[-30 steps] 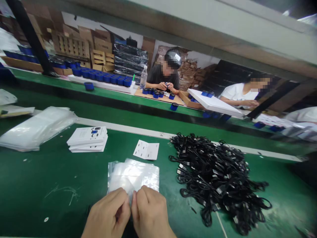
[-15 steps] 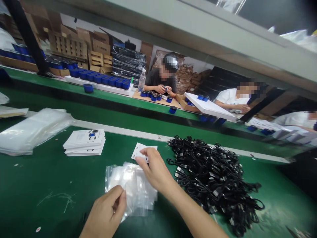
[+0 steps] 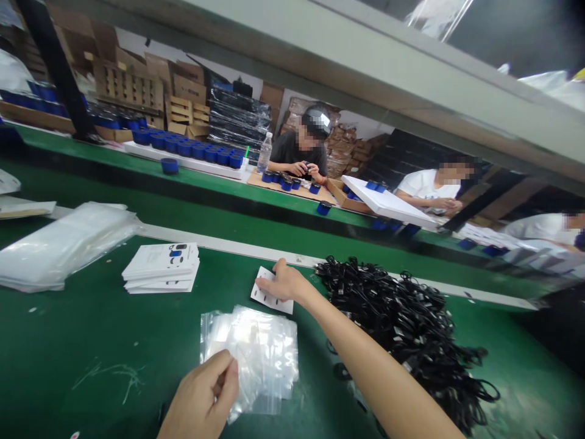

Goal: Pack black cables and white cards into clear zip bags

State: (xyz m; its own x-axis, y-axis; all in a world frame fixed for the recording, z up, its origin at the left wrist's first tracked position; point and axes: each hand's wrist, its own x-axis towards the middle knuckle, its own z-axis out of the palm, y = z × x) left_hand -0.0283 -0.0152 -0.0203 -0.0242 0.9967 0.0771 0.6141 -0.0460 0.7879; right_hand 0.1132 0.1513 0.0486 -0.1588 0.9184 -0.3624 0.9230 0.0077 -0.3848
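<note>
My left hand (image 3: 201, 393) is closed in a pinch at the near left edge of a loose pile of clear plastic zip bags (image 3: 260, 353), gripping a bag between thumb and fingers. Beyond the pile, my right hand (image 3: 286, 283) grips a small white printed card (image 3: 267, 297), its thumb across the card's face and its fingers at the far side. The fingertips underneath are hidden. Right of my forearm lies a heap of black USB cables (image 3: 393, 317). To the left sits a stack of white printed leaflets (image 3: 162, 268).
Larger clear bags (image 3: 68, 244) lie at the far left. A white strip (image 3: 219, 244) crosses the green table. Behind it, a raised green ledge carries blue round items (image 3: 196, 149), a bottle (image 3: 264, 152) and a white tray (image 3: 388, 201). Co-workers sit beyond; a shelf beam (image 3: 320, 67) hangs overhead.
My right hand has reached farther onto the card, which has turned slightly and shifted toward me. My left hand keeps its pinch at the bags. The view has shifted a little.
</note>
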